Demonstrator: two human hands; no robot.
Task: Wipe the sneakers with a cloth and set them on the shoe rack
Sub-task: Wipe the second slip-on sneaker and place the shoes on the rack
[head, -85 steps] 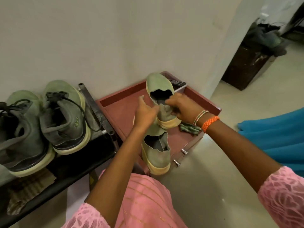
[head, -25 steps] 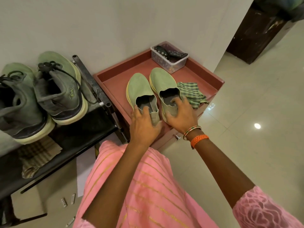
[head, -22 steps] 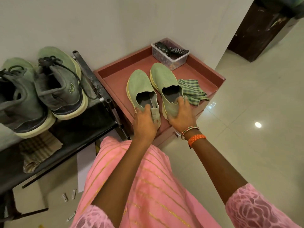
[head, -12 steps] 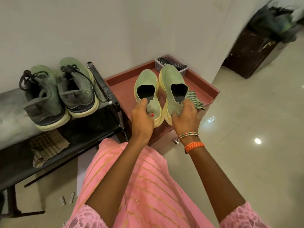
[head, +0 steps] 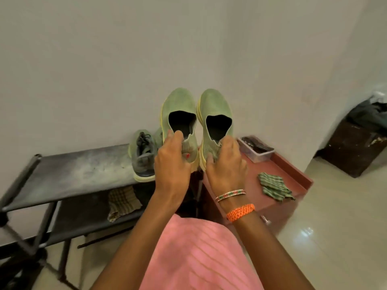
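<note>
A plain pale wall fills the upper part of the head view, with glossy cream floor tiles to the right of the hands. The left hand (head: 173,164) grips the heel of the left green slip-on sneaker (head: 179,114), fingers curled over the heel collar and the thumb at the rim of the opening. The right hand (head: 227,164) grips the heel of the right green slip-on sneaker (head: 215,114) in the same way (bangles and an orange band sit on that wrist). Both sneakers are held up in the air side by side, toes pointing away from the hands toward the wall, their sides nearly touching.

Just left of the left hand, and partly behind it, a grey-green laced sneaker (head: 142,155) stands on the top shelf of the shoe rack (head: 69,174). Below the left hand, a folded checked rag (head: 122,200) lies on the rack's lower shelf. To the right of the right hand sits a red tray table (head: 293,174), where the green checked cloth (head: 272,186) lies well apart from both hands. Beyond the right hand, a clear plastic box (head: 256,148) stands at the tray's far corner.
</note>
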